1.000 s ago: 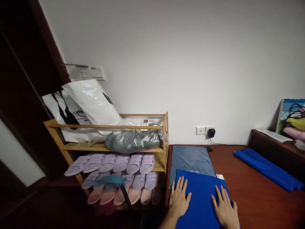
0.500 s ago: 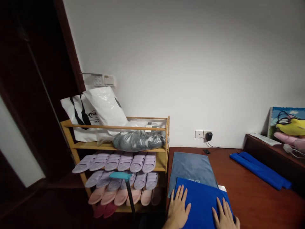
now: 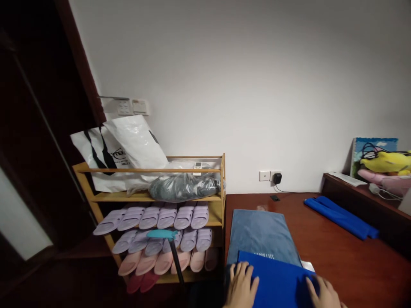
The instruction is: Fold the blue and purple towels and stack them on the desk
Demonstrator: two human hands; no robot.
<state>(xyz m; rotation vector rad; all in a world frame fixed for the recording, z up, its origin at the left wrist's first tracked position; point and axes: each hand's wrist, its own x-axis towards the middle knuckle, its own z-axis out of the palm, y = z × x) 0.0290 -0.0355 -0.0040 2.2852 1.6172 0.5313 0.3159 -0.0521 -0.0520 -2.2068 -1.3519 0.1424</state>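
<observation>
The left hand [image 3: 241,285] rests near the left edge of a blue fabric piece [image 3: 276,278]; its fingers are parted and a little bent, and the thumb stands away from them, over the blue surface. The right hand [image 3: 324,293] is at the right edge of the same piece, with its fingers curved downward; its underside is hidden, so I cannot tell whether it pinches the edge. The blue fabric piece lies at the near side of a reddish-brown table [image 3: 346,261], and its near part is cut by the lower border of the view; its far edge overlaps a grey-blue cloth [image 3: 261,231], just at some white lettering [image 3: 263,256]; a small white piece [image 3: 307,266] shows beside the right edge.

Farther to the right, a folded blue cloth [image 3: 340,217] lies on the table, well apart from both hands; behind it, on a raised ledge [image 3: 349,192], there is a yellow soft object [image 3: 387,162] upon a pink one [image 3: 382,182].

To the left of the table stands a wooden rack [image 3: 222,184]; it holds lilac slippers [image 3: 167,216] above pink slippers [image 3: 163,263], and white bags [image 3: 138,145] on its top level.
</observation>
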